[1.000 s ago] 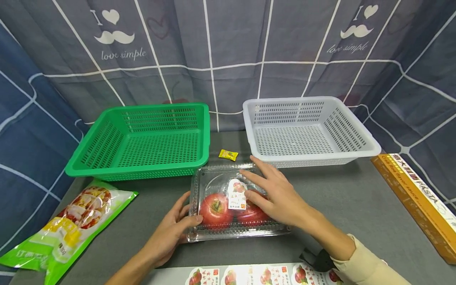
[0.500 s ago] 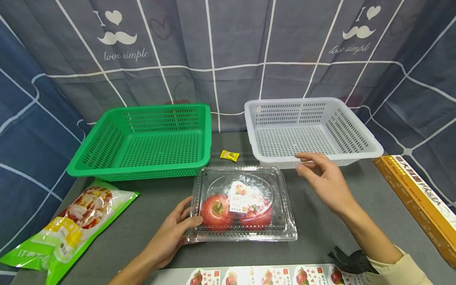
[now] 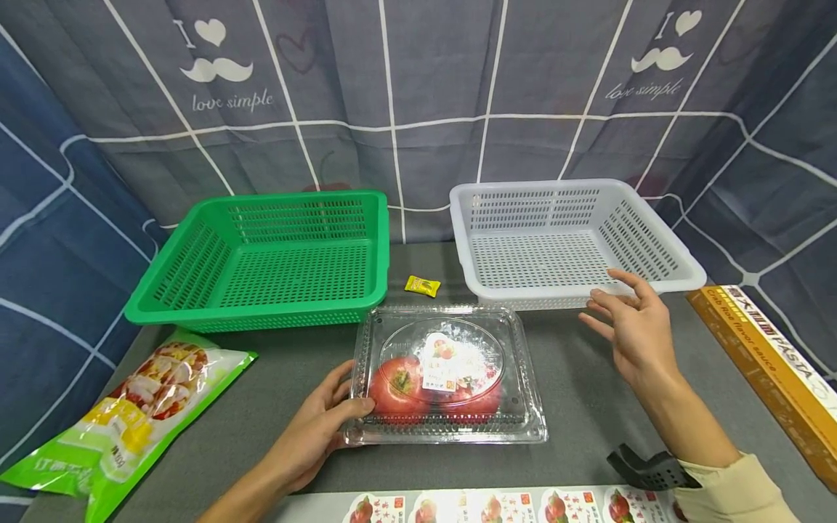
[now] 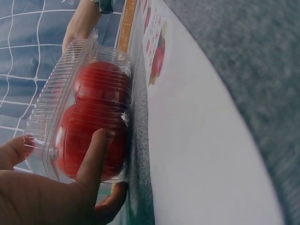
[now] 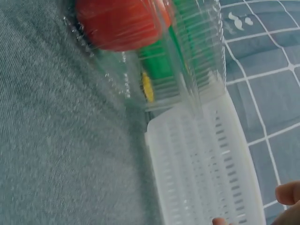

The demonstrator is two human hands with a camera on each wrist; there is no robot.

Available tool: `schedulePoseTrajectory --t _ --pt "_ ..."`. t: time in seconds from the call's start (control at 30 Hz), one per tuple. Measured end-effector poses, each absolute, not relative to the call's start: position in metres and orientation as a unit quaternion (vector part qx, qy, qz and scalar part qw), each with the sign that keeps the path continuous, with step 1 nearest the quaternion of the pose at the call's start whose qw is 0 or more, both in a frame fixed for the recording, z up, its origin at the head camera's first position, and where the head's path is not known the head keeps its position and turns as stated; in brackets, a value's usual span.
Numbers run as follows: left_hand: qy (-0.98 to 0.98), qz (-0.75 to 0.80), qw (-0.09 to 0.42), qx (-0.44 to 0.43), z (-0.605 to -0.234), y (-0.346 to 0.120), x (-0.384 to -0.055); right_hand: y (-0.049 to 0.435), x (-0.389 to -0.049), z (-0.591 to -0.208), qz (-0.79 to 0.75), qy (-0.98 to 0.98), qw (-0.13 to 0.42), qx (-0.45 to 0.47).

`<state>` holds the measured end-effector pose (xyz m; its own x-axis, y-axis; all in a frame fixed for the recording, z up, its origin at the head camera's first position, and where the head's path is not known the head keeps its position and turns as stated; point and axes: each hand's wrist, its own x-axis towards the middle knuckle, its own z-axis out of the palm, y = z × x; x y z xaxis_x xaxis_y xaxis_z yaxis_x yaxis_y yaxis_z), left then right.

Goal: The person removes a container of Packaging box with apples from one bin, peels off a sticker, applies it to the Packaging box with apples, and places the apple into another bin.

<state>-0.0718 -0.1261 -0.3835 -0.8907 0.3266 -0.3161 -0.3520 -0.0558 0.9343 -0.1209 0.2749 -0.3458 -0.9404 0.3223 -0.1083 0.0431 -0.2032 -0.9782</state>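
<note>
A clear plastic clamshell box (image 3: pixel 447 423) lies on the grey surface in the middle of the head view. Inside are two red round fruits (image 3: pixel 397 392), and a white fruit-printed label (image 3: pixel 437 372) sits on the lid. My left hand (image 3: pixel 314 428) grips the box's left side, its thumb over the lower left edge. The left wrist view shows fingers (image 4: pixel 96 157) against the ribbed wall of the box. My right hand (image 3: pixel 634 330), holding nothing, hovers right of the box, fingers loosely bent, overlapping the front rim of the white basket (image 3: pixel 530 294) in the head view.
A green basket (image 3: pixel 261 317) stands at back left, with a small yellow wrapped candy (image 3: pixel 422 286) between the baskets. A green-and-white food bag (image 3: pixel 140 407) lies left, a pasta box (image 3: pixel 771 370) right. A sticker strip (image 3: pixel 405 506) runs along the front edge.
My right hand has come off the lid label and moved right, to near the white basket's front. My left hand keeps its grip on the clamshell box.
</note>
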Motion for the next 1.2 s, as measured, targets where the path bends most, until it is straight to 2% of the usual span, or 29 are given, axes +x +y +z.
schedulePoseTrajectory --t 0.3,0.73,0.93,1.2 --pt "0.605 0.752 0.264 0.008 -0.377 -0.128 -0.078 0.279 -0.134 -0.354 0.737 -0.651 0.051 -0.175" --pt "0.586 0.766 0.262 -0.015 -0.374 -0.122 -0.077 0.276 -0.138 -0.355 0.762 -0.617 0.093 -0.17" --pt "0.57 0.777 0.265 -0.037 -0.374 -0.126 -0.069 0.275 -0.139 -0.357 0.758 -0.622 0.089 -0.172" --pt "0.54 0.795 0.276 -0.02 -0.369 -0.139 -0.055 0.279 -0.138 -0.359 0.744 -0.641 0.087 -0.166"
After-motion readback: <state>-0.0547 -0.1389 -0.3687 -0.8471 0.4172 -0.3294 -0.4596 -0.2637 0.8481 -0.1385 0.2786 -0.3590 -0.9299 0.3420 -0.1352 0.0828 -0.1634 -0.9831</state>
